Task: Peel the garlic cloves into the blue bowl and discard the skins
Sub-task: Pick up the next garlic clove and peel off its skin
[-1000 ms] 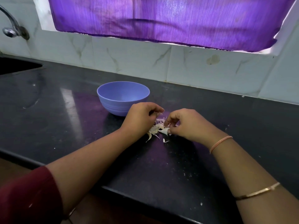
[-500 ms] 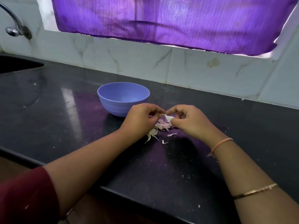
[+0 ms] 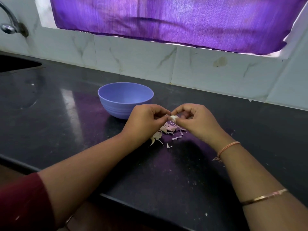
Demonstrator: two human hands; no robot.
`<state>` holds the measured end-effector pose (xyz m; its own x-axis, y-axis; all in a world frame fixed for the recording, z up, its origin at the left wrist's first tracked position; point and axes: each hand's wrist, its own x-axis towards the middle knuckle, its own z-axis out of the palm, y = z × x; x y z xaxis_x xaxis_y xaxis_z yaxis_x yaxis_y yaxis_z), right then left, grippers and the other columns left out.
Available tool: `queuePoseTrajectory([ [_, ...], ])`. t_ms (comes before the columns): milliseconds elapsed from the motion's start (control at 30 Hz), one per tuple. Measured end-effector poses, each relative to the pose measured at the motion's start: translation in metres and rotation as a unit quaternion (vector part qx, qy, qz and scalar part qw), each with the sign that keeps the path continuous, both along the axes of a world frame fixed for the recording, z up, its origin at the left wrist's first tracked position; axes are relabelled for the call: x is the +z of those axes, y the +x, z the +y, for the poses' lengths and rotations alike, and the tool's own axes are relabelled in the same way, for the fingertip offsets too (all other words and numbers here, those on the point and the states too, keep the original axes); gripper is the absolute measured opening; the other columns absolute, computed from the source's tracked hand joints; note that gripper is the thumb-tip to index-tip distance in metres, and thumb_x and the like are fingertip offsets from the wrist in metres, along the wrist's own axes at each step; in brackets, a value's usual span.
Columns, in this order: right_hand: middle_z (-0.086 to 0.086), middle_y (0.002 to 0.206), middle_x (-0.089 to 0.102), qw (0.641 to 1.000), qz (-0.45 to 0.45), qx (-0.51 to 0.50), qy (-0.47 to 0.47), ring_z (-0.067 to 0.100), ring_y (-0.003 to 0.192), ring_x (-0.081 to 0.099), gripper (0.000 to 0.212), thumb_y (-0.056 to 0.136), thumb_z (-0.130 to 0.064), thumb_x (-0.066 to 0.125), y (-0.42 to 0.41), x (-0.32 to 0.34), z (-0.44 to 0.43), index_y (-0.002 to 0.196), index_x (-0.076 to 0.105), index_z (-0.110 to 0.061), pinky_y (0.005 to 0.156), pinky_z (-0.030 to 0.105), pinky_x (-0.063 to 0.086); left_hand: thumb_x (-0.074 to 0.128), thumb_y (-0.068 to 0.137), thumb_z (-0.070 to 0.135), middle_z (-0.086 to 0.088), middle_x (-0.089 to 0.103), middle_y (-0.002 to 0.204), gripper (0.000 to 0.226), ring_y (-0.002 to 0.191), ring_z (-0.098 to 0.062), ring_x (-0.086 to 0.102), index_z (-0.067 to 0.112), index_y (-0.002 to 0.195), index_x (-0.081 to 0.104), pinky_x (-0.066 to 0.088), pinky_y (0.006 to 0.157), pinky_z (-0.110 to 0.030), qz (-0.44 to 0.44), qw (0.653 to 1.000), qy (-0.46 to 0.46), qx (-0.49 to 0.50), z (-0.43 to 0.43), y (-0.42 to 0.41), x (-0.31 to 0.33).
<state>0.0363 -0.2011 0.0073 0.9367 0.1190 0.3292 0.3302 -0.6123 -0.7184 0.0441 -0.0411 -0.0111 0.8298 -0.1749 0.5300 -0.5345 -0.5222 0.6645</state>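
A pale garlic clove [image 3: 173, 117] is held just above the black counter between both hands. My left hand [image 3: 145, 120] pinches its left end and my right hand [image 3: 194, 121] pinches its right end with curled fingers. Under the hands lies a small heap of pinkish-white garlic skins [image 3: 168, 130], with loose scraps trailing toward me. The blue bowl [image 3: 125, 101] stands upright just behind and left of my left hand; the part of its inside that I see holds nothing.
The black counter [image 3: 66, 130] runs to a front edge near me. A dark sink [image 3: 16, 64] and a metal tap [image 3: 10, 27] sit at the far left. A tiled wall and a purple curtain [image 3: 166, 19] close off the back.
Both hands have risen from the skin heap and come together. The right hand picked up a clove, and both hands now pinch it above the skins.
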Motion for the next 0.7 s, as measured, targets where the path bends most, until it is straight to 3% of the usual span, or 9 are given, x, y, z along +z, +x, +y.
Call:
queuePoseTrajectory([
  [100, 0.008, 0.065, 0.063, 0.998, 0.039, 0.013, 0.055, 0.014, 0.058, 0.056, 0.005, 0.082, -0.012, 0.067, -0.001, 0.000, 0.004, 0.083, 0.068, -0.016, 0.059, 0.031, 0.048, 0.072, 0.080, 0.020, 0.024, 0.058, 0.063, 0.014, 0.054, 0.013, 0.055, 0.013, 0.091, 0.075, 0.039, 0.055, -0.003, -0.008, 1.000, -0.004, 0.008, 0.001, 0.000, -0.001],
  [167, 0.011, 0.072, 0.066, 0.993, 0.063, 0.015, 0.098, 0.017, 0.063, 0.060, 0.006, 0.085, -0.010, 0.062, -0.001, -0.001, 0.006, 0.085, 0.067, -0.012, 0.060, 0.028, 0.052, 0.072, 0.080, 0.019, 0.022, 0.059, 0.063, 0.013, 0.054, 0.013, 0.055, 0.012, 0.090, 0.075, 0.040, 0.054, -0.003, -0.016, 1.000, -0.003, 0.009, 0.000, 0.001, -0.001],
  [333, 0.016, 0.076, 0.065, 0.975, 0.070, -0.008, 0.212, 0.019, 0.064, 0.061, 0.006, 0.087, -0.007, 0.061, -0.002, -0.002, 0.011, 0.087, 0.065, -0.001, 0.055, 0.022, 0.055, 0.070, 0.081, 0.017, 0.014, 0.065, 0.069, 0.010, 0.060, 0.012, 0.058, 0.013, 0.090, 0.075, 0.044, 0.058, -0.004, -0.029, 0.999, -0.017, 0.004, -0.001, 0.001, -0.002],
  [400, 0.017, 0.074, 0.064, 0.967, 0.068, -0.018, 0.243, 0.018, 0.061, 0.059, 0.001, 0.085, -0.004, 0.063, -0.002, -0.002, 0.013, 0.084, 0.063, -0.003, 0.056, 0.024, 0.054, 0.071, 0.081, 0.016, 0.014, 0.065, 0.070, 0.010, 0.061, 0.011, 0.059, 0.014, 0.090, 0.074, 0.045, 0.059, -0.004, -0.026, 0.999, -0.022, -0.003, -0.002, 0.001, -0.002],
  [500, 0.010, 0.070, 0.063, 0.953, 0.067, -0.038, 0.294, 0.012, 0.053, 0.057, 0.011, 0.081, -0.001, 0.067, -0.001, -0.001, 0.014, 0.086, 0.059, -0.007, 0.054, 0.024, 0.052, 0.070, 0.081, 0.014, 0.012, 0.067, 0.074, 0.012, 0.067, 0.007, 0.062, 0.013, 0.093, 0.073, 0.049, 0.065, -0.006, -0.019, 0.999, -0.031, -0.015, -0.003, 0.002, -0.002],
  [700, 0.010, 0.075, 0.064, 0.919, 0.109, -0.062, 0.373, 0.014, 0.061, 0.058, 0.017, 0.078, 0.000, 0.069, -0.003, 0.003, 0.011, 0.092, 0.060, -0.004, 0.057, 0.025, 0.051, 0.069, 0.081, 0.010, 0.011, 0.067, 0.078, 0.016, 0.070, 0.001, 0.064, 0.016, 0.097, 0.071, 0.052, 0.070, -0.012, -0.006, 0.999, -0.045, -0.020, -0.002, 0.004, -0.003],
])
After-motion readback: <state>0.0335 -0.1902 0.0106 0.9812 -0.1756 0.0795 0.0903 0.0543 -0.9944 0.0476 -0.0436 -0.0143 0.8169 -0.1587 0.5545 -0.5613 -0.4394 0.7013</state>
